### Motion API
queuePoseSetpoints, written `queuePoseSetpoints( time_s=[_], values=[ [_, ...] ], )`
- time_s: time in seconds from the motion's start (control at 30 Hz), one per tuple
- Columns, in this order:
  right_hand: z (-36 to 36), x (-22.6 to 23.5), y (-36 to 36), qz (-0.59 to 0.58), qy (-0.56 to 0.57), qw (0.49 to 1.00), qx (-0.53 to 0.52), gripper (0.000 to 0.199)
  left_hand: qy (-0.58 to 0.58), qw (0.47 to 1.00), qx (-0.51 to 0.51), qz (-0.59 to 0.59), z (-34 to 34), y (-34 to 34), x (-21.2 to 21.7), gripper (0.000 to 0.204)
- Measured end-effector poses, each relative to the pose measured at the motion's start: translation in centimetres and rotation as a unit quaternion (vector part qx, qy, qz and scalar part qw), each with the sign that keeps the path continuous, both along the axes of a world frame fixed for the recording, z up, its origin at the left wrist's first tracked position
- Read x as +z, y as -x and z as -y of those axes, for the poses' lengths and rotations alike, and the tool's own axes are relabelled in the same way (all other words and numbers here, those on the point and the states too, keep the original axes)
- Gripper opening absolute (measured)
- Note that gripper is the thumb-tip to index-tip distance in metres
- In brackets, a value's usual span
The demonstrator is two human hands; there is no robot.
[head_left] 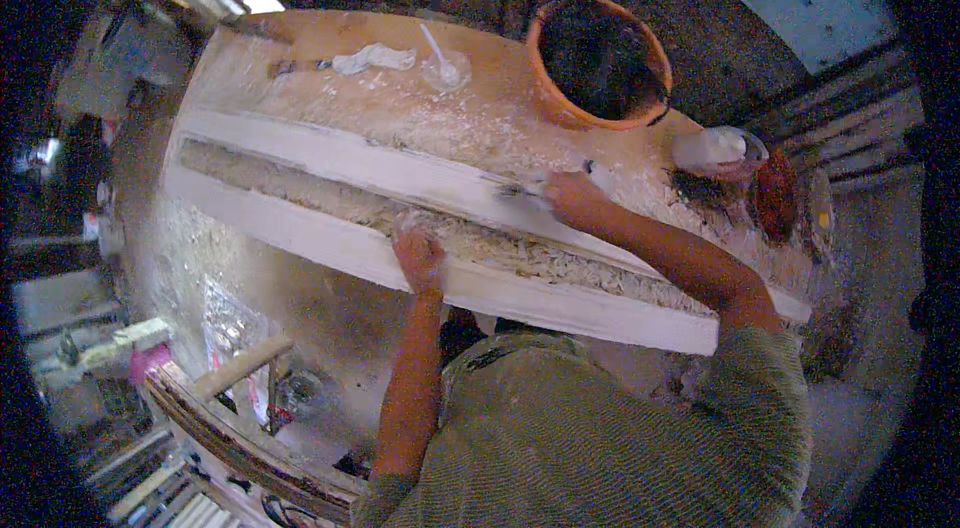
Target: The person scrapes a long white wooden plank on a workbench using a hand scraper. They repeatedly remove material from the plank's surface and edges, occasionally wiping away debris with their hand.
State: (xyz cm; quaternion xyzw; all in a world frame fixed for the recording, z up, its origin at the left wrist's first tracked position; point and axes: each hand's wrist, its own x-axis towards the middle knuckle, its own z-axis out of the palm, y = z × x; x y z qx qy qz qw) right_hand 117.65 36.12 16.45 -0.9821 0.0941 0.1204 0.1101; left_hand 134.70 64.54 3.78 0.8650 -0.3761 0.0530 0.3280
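A long white plaster-like piece (pixel 300 148) lies slantwise across the table, with two smooth pale edges and a rough, fibrous beige channel (pixel 560 263) between them. My right hand (pixel 572 194) is closed at its far edge, around a small tool (pixel 522 194) with a dark, flat end, blurred by motion; it looks like a scraper or putty knife. My left hand (pixel 418 254) rests at the near edge, left of the middle, with its fingers curled. A pale bit shows by its fingertips, but what it holds, if anything, I cannot make out.
Along the far side of the worn brown table (pixel 300 33) are a crumpled white cloth (pixel 372 58), a clear cup (pixel 445 73) with a white stick, and an orange tub (pixel 535 63) with a dark inside. A clear container (pixel 712 148) and a red bowl (pixel 775 196) stand far right. A wooden frame (pixel 250 458) is at lower left.
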Motion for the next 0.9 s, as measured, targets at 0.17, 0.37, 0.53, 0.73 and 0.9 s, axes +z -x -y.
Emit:
queuePoseSetpoints(
  time_s=[0.17,0.37,0.53,0.73,0.9],
  values=[
    [0.8,1.2,2.0,-0.023,0.009,0.999,0.031,0.026,-0.011,0.999,0.030,0.018,-0.2,0.7,-0.5,0.047],
    [-4.4,-2.3,-15.1,0.101,-0.017,0.993,0.061,0.016,-0.022,1.000,0.018,0.001,0.1,0.1,0.1,0.041],
    [-5.3,-1.5,-19.0,0.094,-0.007,0.994,0.052,0.017,0.029,0.999,0.019,0.000,-0.1,-0.1,0.0,0.044],
    [-4.3,-0.6,-13.9,0.089,-0.027,0.994,0.050,0.018,-0.009,0.999,0.026,-0.028,-0.3,0.7,-0.4,0.048],
    [-7.4,-1.5,-21.3,0.142,-0.026,0.989,0.028,0.017,-0.054,0.998,0.020,-0.014,-0.1,0.0,0.0,0.051]
  ],
)
